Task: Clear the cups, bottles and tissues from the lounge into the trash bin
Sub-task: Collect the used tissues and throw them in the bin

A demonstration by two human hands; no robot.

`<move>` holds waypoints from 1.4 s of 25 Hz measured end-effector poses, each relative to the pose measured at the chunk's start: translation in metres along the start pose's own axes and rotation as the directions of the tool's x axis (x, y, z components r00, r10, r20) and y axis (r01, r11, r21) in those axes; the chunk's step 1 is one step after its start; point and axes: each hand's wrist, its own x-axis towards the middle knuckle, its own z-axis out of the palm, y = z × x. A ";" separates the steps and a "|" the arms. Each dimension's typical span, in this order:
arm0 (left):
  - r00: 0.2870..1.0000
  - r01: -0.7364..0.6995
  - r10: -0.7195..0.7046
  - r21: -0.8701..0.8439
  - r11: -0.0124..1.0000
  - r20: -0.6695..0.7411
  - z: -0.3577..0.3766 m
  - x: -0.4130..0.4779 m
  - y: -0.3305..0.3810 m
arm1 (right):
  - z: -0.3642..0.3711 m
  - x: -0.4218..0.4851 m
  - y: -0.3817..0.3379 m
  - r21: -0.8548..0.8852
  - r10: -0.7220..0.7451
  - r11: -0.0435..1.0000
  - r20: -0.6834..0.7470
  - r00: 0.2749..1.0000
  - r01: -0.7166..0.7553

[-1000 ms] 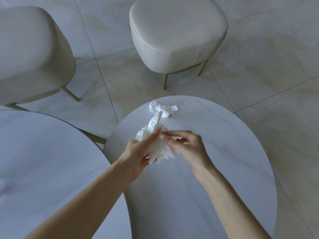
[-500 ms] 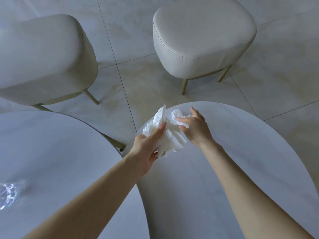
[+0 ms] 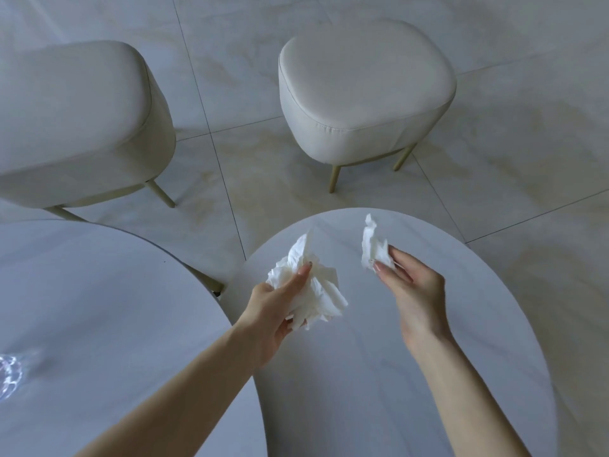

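Tissue pickup is in hand: fingers of the left hand (image 3: 273, 305) clutch the large wad (image 3: 324, 291), fingers of the right hand (image 3: 412, 291) pinch the small tissue (image 3: 372, 249), and the table (image 3: 362, 390) lies beneath both. The next move is probably carrying both to the bin, which is out of view.

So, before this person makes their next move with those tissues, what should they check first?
1. Left hand has a grip on the big tissue wad: ok.
2. Right hand holds the small tissue: ok, though it is only a pinch between thumb and fingers.
3. Trash bin in sight: not ok, none shows in this view.
4. Other rubbish to collect: cannot tell. A glinting clear thing lies on the left table, too cropped to name.
5. Floor between the left stool and the right stool free of obstacles: ok.
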 end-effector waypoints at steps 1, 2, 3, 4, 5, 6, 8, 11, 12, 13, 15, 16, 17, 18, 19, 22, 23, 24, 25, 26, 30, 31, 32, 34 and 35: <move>1.000 0.010 -0.010 0.020 1.000 0.024 0.007 -0.007 -0.002 | -0.008 -0.016 -0.016 0.060 -0.023 0.998 0.045 0.999 0.020; 0.999 0.011 -0.013 0.037 0.999 0.047 0.016 -0.014 -0.002 | -0.014 -0.031 -0.030 0.105 -0.040 0.994 0.097 0.994 0.030; 0.997 0.005 -0.008 0.051 0.999 0.072 0.024 -0.021 -0.001 | -0.018 -0.043 -0.040 0.125 -0.049 0.992 0.143 0.988 0.031; 0.995 -0.002 -0.005 0.065 0.998 0.102 0.033 -0.028 0.001 | -0.022 -0.052 -0.047 0.121 -0.053 0.992 0.176 0.983 0.032; 0.991 -0.016 0.003 0.088 0.996 0.136 0.041 -0.034 0.004 | -0.024 -0.058 -0.052 0.096 -0.046 0.995 0.188 0.981 0.028; 0.985 -0.027 0.008 0.105 0.994 0.174 0.049 -0.041 0.008 | -0.027 -0.062 -0.057 0.077 -0.039 0.997 0.175 0.984 0.026; 0.968 -0.017 -0.012 0.113 0.993 0.250 0.067 -0.053 0.018 | -0.039 -0.066 -0.065 0.047 -0.053 0.998 0.108 0.993 0.048; 0.941 -0.040 -0.037 0.221 0.975 0.336 0.092 -0.070 0.031 | -0.061 -0.072 -0.077 -0.016 -0.106 0.994 0.039 0.994 0.107; 0.932 -0.071 -0.037 0.282 0.957 0.361 0.100 -0.078 0.034 | -0.068 -0.075 -0.081 -0.035 -0.121 0.992 0.039 0.992 0.123; 0.923 -0.100 -0.036 0.330 0.939 0.383 0.106 -0.083 0.035 | -0.071 -0.078 -0.084 -0.049 -0.142 0.988 0.048 0.989 0.144; 0.911 -0.128 -0.044 0.382 0.915 0.410 0.120 -0.094 0.032 | -0.079 -0.088 -0.086 -0.069 -0.179 0.981 0.038 0.983 0.181; 0.912 -0.120 -0.051 0.384 0.915 0.408 0.126 -0.099 0.028 | -0.086 -0.094 -0.085 -0.066 -0.180 0.981 0.024 0.983 0.182; 0.918 -0.106 -0.056 0.379 0.919 0.392 0.132 -0.103 0.022 | -0.093 -0.100 -0.084 -0.052 -0.162 0.985 0.006 0.987 0.162; 0.928 -0.089 -0.062 0.381 0.920 0.367 0.139 -0.108 0.016 | -0.102 -0.107 -0.083 -0.012 -0.131 0.991 -0.004 0.991 0.131; 0.935 -0.077 -0.068 0.385 0.920 0.349 0.147 -0.112 0.009 | -0.113 -0.113 -0.081 0.046 -0.096 0.994 -0.004 0.995 0.096; 0.935 -0.077 -0.072 0.397 0.914 0.347 0.167 -0.121 -0.013 | -0.149 -0.132 -0.073 0.227 -0.045 0.973 0.014 0.999 0.041; 0.929 -0.083 -0.077 0.407 0.910 0.361 0.176 -0.125 -0.022 | -0.164 -0.138 -0.068 0.266 -0.029 0.963 -0.005 1.000 0.029; 0.925 -0.087 -0.083 0.420 0.904 0.371 0.186 -0.130 -0.034 | -0.181 -0.146 -0.060 0.302 -0.003 0.953 -0.035 0.999 0.013; 0.923 -0.089 -0.086 0.425 0.901 0.376 0.192 -0.132 -0.043 | -0.194 -0.150 -0.054 0.326 0.024 0.945 -0.062 0.998 -0.003; 0.921 -0.093 -0.088 0.434 0.896 0.380 0.198 -0.136 -0.052 | -0.207 -0.154 -0.046 0.347 0.049 0.938 -0.097 0.994 -0.013; 0.919 -0.078 -0.120 0.471 0.879 0.375 0.223 -0.156 -0.104 | -0.261 -0.183 -0.010 0.450 0.118 0.893 -0.194 0.974 -0.019; 0.917 -0.070 -0.133 0.482 0.874 0.376 0.227 -0.161 -0.119 | -0.272 -0.192 -0.003 0.471 0.131 0.882 -0.198 0.971 -0.023; 0.916 -0.063 -0.148 0.497 0.866 0.374 0.233 -0.168 -0.135 | -0.284 -0.202 0.004 0.487 0.145 0.873 -0.200 0.969 -0.030; 0.906 -0.064 -0.167 0.518 0.853 0.388 0.246 -0.183 -0.165 | -0.308 -0.222 0.018 0.499 0.154 0.866 -0.205 0.966 -0.032; 0.899 -0.070 -0.171 0.518 0.853 0.402 0.253 -0.191 -0.180 | -0.320 -0.231 0.024 0.499 0.155 0.866 -0.208 0.966 -0.032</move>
